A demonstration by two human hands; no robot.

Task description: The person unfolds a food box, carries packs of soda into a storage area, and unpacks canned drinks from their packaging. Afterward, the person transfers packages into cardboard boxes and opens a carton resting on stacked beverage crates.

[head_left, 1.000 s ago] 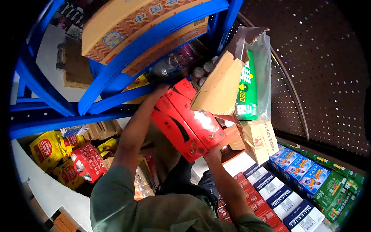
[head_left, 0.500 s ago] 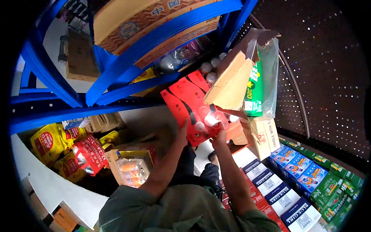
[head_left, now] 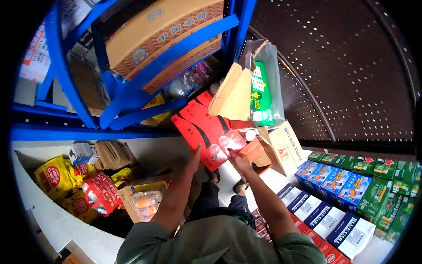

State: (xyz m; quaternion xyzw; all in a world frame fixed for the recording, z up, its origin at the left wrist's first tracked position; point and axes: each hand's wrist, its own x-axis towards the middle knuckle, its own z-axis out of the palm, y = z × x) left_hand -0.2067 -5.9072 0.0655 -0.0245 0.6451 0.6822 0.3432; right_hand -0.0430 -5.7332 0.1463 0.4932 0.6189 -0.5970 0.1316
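Note:
A red box [head_left: 198, 125] with black curved stripes lies tilted in front of my body, below the blue shelf frame. My left hand [head_left: 194, 157] is closed on its lower left edge. At its lower right end, my right hand [head_left: 237, 159] is closed beside clear round lids or cups [head_left: 224, 147]; what exactly its fingers grip is hard to make out. A torn cardboard flap [head_left: 231, 94] overlaps the upper right of the red box. White-capped items [head_left: 250, 134] show just right of it.
Blue shelving [head_left: 176, 50] holds a large carton [head_left: 167, 33]. A green pack [head_left: 262, 94] stands right. Blue Girl boxes [head_left: 327, 220] and green cartons [head_left: 376, 196] are stacked lower right. Yellow bags [head_left: 52, 176], a red bag [head_left: 107, 191] and an open carton [head_left: 132, 204] sit left.
My left hand has moved from the box's upper end to its lower left edge. The red box shows more of its flat striped face, and the view has shifted.

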